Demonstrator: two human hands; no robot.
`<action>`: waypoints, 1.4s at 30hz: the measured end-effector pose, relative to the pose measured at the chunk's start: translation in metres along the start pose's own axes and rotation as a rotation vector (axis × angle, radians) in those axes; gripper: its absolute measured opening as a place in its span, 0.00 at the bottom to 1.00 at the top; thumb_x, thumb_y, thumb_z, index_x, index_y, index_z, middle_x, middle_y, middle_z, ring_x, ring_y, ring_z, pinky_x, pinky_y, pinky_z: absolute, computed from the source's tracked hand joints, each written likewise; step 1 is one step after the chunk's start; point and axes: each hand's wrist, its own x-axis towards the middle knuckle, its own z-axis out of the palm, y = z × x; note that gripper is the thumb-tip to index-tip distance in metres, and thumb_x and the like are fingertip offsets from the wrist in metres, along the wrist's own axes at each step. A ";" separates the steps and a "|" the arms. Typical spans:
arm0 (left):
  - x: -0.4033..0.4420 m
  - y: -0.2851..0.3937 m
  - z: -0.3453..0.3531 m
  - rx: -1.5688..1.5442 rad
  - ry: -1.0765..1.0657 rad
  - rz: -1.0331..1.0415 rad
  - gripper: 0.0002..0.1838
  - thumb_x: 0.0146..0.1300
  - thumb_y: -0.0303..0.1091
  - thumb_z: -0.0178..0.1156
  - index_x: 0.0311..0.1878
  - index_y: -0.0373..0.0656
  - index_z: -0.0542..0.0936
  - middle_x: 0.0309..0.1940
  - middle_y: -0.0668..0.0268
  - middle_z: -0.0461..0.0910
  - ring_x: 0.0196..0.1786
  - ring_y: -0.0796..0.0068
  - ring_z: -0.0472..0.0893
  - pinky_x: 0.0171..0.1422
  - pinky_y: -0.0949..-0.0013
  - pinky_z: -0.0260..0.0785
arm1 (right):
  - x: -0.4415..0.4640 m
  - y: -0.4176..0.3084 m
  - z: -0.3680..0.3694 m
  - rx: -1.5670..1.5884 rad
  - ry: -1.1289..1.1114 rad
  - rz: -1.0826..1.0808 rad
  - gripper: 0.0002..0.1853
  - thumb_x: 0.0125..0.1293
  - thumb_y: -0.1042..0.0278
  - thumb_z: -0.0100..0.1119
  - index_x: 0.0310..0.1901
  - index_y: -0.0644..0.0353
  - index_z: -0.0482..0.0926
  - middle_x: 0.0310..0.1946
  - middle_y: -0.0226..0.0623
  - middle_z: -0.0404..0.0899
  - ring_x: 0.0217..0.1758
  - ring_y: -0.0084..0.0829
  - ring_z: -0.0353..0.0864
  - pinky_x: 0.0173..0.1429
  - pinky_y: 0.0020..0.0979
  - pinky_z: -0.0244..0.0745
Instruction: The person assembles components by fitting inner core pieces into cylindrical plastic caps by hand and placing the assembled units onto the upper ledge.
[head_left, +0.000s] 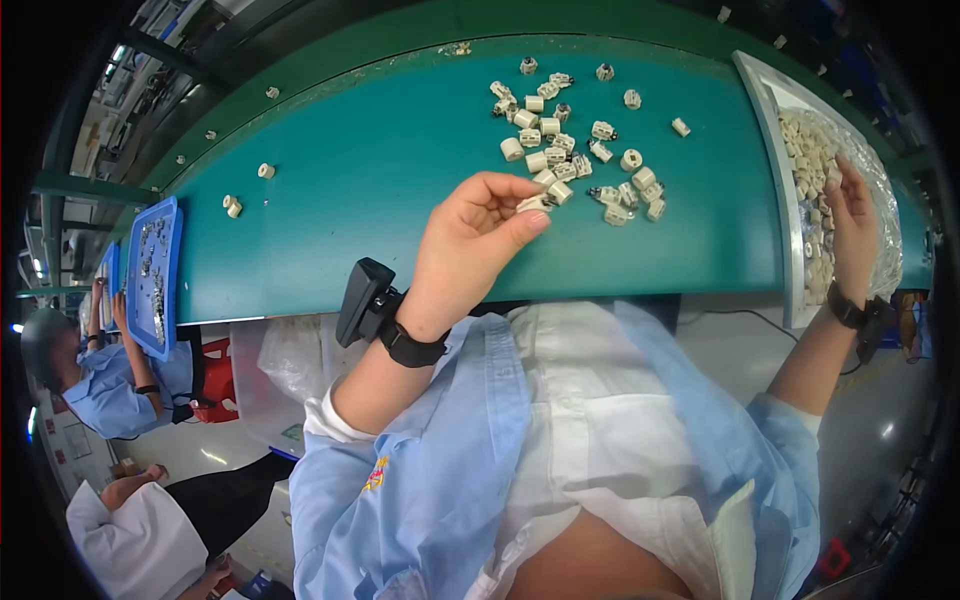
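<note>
My left hand (480,240) pinches a small cream plastic part (535,204) between thumb and fingers, above the green work surface (380,180). Just beyond its fingertips lies a loose group of similar cream parts (555,140), some plain cylinders, others slotted with dark metal bits showing. At the right, my right hand (852,225) is over a metal-edged tray (790,200) lined with clear plastic. Its thumb and fingers appear closed around a cream part (833,176), partly hidden. Many cream parts (803,150) fill the tray beneath.
A blue tray (170,270) with small metallic pieces stands at the left end. A few stray parts (266,171) lie on the left of the surface. Another person (130,380) in a blue shirt works beyond that tray; a person in white (140,540) is at lower left.
</note>
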 end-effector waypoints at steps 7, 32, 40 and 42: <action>-0.010 -0.004 0.009 0.029 -0.017 0.119 0.13 0.56 0.22 0.58 0.45 0.35 0.72 0.38 0.68 0.75 0.40 0.85 0.72 0.44 0.82 0.65 | -0.048 -0.081 0.086 0.515 -0.518 0.009 0.16 0.61 0.72 0.53 0.50 0.64 0.70 0.37 0.33 0.75 0.39 0.19 0.74 0.43 0.20 0.69; -0.017 -0.008 0.004 -0.274 -0.041 -0.103 0.10 0.67 0.34 0.46 0.45 0.39 0.71 0.29 0.64 0.75 0.32 0.81 0.72 0.38 0.77 0.64 | -0.097 -0.100 0.165 0.982 -0.741 0.191 0.16 0.57 0.80 0.55 0.48 0.68 0.69 0.42 0.38 0.74 0.44 0.23 0.73 0.50 0.23 0.69; -0.019 -0.008 0.005 -0.273 -0.036 -0.152 0.15 0.68 0.40 0.43 0.44 0.39 0.71 0.23 0.67 0.70 0.27 0.80 0.67 0.34 0.77 0.60 | -0.101 -0.111 0.164 0.749 -0.727 0.075 0.16 0.58 0.76 0.57 0.48 0.68 0.72 0.40 0.36 0.75 0.42 0.23 0.74 0.49 0.23 0.68; -0.019 -0.011 0.002 -0.294 -0.043 -0.145 0.13 0.67 0.39 0.45 0.45 0.38 0.71 0.25 0.66 0.72 0.28 0.80 0.69 0.35 0.77 0.62 | -0.101 -0.112 0.164 0.693 -0.728 0.026 0.15 0.58 0.76 0.58 0.47 0.68 0.72 0.39 0.36 0.76 0.41 0.23 0.74 0.49 0.23 0.68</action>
